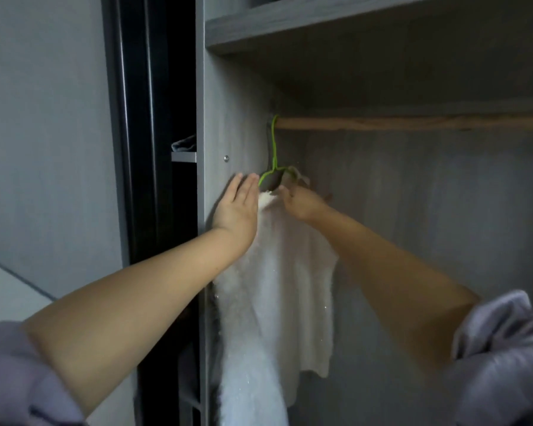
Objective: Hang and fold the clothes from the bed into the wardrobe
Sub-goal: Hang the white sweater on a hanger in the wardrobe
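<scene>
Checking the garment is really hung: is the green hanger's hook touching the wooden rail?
Touching. The head view shows the green hanger hooked over the wooden rail at its left end.

Garment [277, 290]: white, fluffy, with faint glittering specks. Hanger [273, 155]: bright green wire. Rail [413, 123]: light brown wood tone. Wardrobe [228, 103]: grey, with a fine wood-grain pattern on side panel and shelf. Door frame [142, 118]: glossy black. Wall [43, 118]: plain pale grey. Sleeves [505, 348]: pale lilac-grey, unpatterned. Folded cloth [185, 144] on side shelf: dark grey.
</scene>
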The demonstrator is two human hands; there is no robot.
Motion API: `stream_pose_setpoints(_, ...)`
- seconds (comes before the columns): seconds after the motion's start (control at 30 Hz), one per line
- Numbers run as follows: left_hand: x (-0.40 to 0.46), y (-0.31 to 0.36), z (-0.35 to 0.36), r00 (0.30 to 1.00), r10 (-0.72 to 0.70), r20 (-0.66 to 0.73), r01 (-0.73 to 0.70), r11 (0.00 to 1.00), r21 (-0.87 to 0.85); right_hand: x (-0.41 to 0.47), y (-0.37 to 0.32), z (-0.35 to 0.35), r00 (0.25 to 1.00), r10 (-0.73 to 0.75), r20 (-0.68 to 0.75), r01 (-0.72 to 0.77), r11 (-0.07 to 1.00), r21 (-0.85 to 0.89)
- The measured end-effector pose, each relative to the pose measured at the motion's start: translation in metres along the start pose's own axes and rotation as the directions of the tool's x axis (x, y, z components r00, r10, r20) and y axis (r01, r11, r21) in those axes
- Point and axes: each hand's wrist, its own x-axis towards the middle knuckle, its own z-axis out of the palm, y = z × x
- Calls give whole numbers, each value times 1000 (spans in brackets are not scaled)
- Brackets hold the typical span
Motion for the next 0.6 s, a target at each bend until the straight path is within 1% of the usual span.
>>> stream_pose_setpoints(0.07,-12,2,-3,999,-21,-24,18,994,-108,-27,30,-1,992,79,-97,-84,995,-48)
stream_pose_setpoints(0.13,-25,9,-15,997,-4,-77,-19,954,-300,-62,56,-8,978,106,-179,-131,983,-131)
stream_pose_setpoints(0.17,-31,16,-22,993,11,-121,-59,914,-402,-78,69,-11,973,94,-212,-134,974,-182)
stream_pose_setpoints(0.23,-42,41,-36,974,32,-225,-158,806,-570,-112,91,-17,968,92,-235,-152,956,-252)
stream_pose_setpoints(0.3,-54,79,-49,947,12,-321,-238,697,-676,-149,115,-18,970,110,-218,-175,937,-304)
stream_pose_setpoints(0.33,-60,99,-54,941,6,-340,-263,645,-718,-169,125,-19,972,118,-203,-182,925,-333)
stream_pose_setpoints(0.37,-65,120,-61,940,7,-342,-279,594,-755,-189,136,-19,974,120,-191,-183,917,-355)
stream_pose_setpoints(0.43,-76,159,-76,957,68,-284,-279,500,-820,-230,158,-18,975,158,-157,-209,894,-397)
stream_pose_setpoints(0.5,-87,196,-90,953,142,-268,-303,446,-842,-273,178,-15,963,244,-111,-268,860,-435)
stream_pose_setpoints(0.6,-108,247,-104,923,226,-312,-375,343,-861,-342,201,-11,915,401,-50,-369,781,-503)
